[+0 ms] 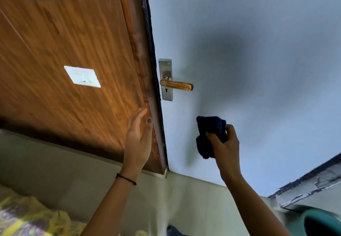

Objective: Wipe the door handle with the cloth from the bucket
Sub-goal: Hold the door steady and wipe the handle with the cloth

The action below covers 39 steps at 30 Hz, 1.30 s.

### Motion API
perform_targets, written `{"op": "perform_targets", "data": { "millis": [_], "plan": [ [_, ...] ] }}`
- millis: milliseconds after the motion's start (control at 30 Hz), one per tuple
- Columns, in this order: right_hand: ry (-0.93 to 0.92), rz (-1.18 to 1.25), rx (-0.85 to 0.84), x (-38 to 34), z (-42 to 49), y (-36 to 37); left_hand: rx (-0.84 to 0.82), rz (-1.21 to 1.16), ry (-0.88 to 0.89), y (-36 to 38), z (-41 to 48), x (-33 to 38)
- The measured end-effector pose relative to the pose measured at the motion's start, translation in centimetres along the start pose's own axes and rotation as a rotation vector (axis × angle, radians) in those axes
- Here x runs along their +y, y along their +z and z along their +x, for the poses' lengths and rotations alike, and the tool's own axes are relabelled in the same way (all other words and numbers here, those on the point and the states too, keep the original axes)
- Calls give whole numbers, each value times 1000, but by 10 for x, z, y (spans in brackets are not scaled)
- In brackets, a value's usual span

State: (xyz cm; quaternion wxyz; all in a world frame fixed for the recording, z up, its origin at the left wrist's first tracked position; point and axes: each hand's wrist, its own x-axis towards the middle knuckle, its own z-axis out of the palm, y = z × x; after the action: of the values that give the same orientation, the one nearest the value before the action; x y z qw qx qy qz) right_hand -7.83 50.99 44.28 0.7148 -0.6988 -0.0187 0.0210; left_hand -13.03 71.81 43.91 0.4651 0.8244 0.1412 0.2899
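Observation:
The door handle (pixel 177 85) is a lever smeared with orange, on a steel plate (pixel 165 69) at the left edge of a pale blue-grey door (pixel 258 69). My right hand (pixel 226 147) is shut on a dark navy cloth (pixel 208 134), held below and slightly right of the handle, apart from it. My left hand (pixel 138 139) is raised with fingers apart, holding nothing, in front of the brown wooden frame (pixel 145 88). A teal bucket (pixel 321 222) shows partly at the bottom right corner.
A wood-grain wall panel (pixel 64 51) fills the left, with a white switch plate (pixel 83 77) on it. Pale floor (pixel 55 162) runs below. A yellow patterned fabric (pixel 27 215) lies at the bottom left. A worn door-frame edge (pixel 306 189) crosses the right.

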Motion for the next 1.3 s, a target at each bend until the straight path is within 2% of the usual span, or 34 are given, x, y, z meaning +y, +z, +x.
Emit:
{"op": "perform_targets", "data": {
  "millis": [300,400,467,567,667,800,933,1000,1167,1300],
  "plan": [
    [-240,-72,122,-36,89,103,12,282,360,-16,136,-30],
    [-394,-172,167,-37,117,128,49,316,456,-5,182,-39],
    [-545,-329,182,-33,135,142,73,382,521,5,206,-48],
    [-747,-800,216,-12,167,171,110,445,651,12,238,-71],
    [-742,-1153,250,8,179,206,98,500,792,9,263,-90],
    [-655,-1323,226,23,173,230,17,517,978,-1,274,-104],
    [-578,-1462,160,16,176,235,33,488,1023,0,282,-112],
    [-580,-1500,153,11,179,225,53,497,1022,2,283,-113],
    [-521,-1383,270,2,182,205,78,517,1044,4,282,-115],
    [-592,-1480,65,4,181,224,120,527,1031,8,283,-114]
  ]
}}
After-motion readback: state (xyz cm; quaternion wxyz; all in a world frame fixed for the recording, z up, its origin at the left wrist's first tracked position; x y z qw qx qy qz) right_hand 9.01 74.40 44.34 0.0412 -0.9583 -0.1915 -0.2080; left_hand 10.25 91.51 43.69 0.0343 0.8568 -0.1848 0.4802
